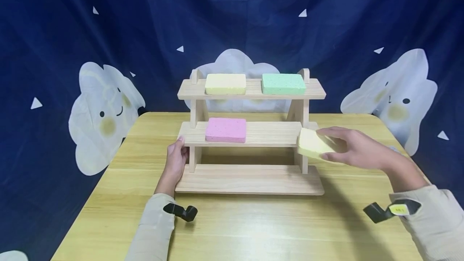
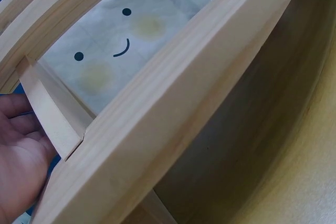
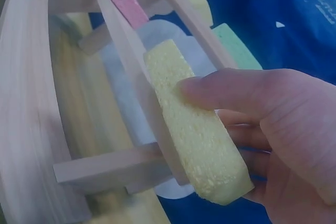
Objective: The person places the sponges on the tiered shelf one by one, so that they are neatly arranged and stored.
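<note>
A three-tier wooden shelf stands on the table. My left hand grips the left end of its middle tier, with the thumb on top; in the left wrist view the fingers lie beside the shelf's side support. My right hand pinches a pale yellow sponge in front of the middle tier's right end. In the right wrist view the thumb presses one face of that sponge. A pink sponge lies on the middle tier, left of centre. The top tier carries another yellow sponge and a green sponge.
The wooden table extends in front of the shelf and to both sides. Behind it hangs a dark blue curtain printed with white clouds and small triangles. Black straps with small mounts sit on both wrists.
</note>
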Demonstrator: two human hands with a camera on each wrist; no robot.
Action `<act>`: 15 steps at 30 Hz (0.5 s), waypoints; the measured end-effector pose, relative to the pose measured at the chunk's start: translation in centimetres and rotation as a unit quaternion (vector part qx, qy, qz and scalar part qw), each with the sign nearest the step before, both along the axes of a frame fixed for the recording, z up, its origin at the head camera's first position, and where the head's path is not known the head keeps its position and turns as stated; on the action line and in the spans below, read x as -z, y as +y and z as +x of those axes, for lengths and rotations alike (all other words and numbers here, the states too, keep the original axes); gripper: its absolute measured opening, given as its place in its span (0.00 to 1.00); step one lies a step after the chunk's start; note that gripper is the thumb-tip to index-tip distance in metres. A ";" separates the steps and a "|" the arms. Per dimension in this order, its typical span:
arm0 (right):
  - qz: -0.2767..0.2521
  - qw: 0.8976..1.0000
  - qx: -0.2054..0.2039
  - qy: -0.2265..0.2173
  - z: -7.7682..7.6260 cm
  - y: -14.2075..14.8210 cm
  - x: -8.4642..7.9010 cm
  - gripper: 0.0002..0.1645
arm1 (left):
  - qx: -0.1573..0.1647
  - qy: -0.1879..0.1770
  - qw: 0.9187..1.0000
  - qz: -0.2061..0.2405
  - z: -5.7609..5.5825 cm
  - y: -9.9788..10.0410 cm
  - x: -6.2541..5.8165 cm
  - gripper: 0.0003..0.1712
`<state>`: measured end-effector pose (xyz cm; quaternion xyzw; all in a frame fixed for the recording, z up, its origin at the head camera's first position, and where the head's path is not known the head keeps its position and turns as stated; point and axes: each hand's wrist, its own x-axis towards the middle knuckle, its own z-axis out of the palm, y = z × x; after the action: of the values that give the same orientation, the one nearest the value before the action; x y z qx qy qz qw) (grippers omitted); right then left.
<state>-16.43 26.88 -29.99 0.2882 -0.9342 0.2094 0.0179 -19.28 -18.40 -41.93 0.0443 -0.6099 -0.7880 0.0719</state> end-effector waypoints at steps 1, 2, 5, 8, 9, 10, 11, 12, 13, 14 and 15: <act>0.000 1.000 -0.002 -0.005 -0.5 -0.4 0.0 0.34 | -0.001 -0.002 1.000 0.001 0.0 0.0 0.0 0.17; -0.001 1.000 -0.005 -0.010 -1.0 -0.7 0.1 0.34 | -0.002 -0.002 1.000 0.003 0.0 0.0 0.1 0.17; -0.003 1.000 -0.020 -0.019 -2.4 -1.7 0.1 0.34 | 0.001 0.002 1.000 -0.001 0.0 -0.1 0.1 0.18; -0.012 0.999 -0.041 -0.029 -3.7 -2.7 0.0 0.33 | 0.004 0.007 1.000 -0.004 0.0 -0.1 0.1 0.18; -0.015 0.998 -0.047 -0.036 -4.2 -3.1 0.0 0.33 | 0.006 0.008 1.000 -0.006 0.0 -0.1 0.2 0.18; -0.015 0.998 -0.052 -0.044 -4.6 -3.5 -0.1 0.33 | 0.005 0.008 1.000 -0.004 0.0 -0.1 0.2 0.18; -0.016 0.997 -0.055 -0.052 -4.9 -3.8 -0.2 0.33 | 0.004 0.009 1.000 -0.003 0.0 -0.1 0.2 0.18; -0.014 0.996 -0.058 -0.060 -5.2 -4.2 -0.2 0.33 | 0.003 0.009 1.000 0.002 0.0 -0.1 0.2 0.18; -0.012 0.996 -0.060 -0.066 -5.5 -4.6 -0.3 0.34 | 0.001 0.009 1.000 0.004 0.0 -0.1 0.2 0.18; -0.010 0.995 -0.063 -0.071 -5.8 -4.9 -0.3 0.34 | -0.001 0.009 1.000 0.007 0.0 -0.1 0.2 0.18; -0.009 0.995 -0.066 -0.076 -6.1 -5.2 -0.2 0.35 | -0.003 0.007 1.000 0.009 0.0 0.0 0.2 0.18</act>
<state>-22.48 21.67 -29.74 0.3327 -0.9098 0.2395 -0.0643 -19.30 -18.45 -42.10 0.0409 -0.6019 -0.7937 0.0780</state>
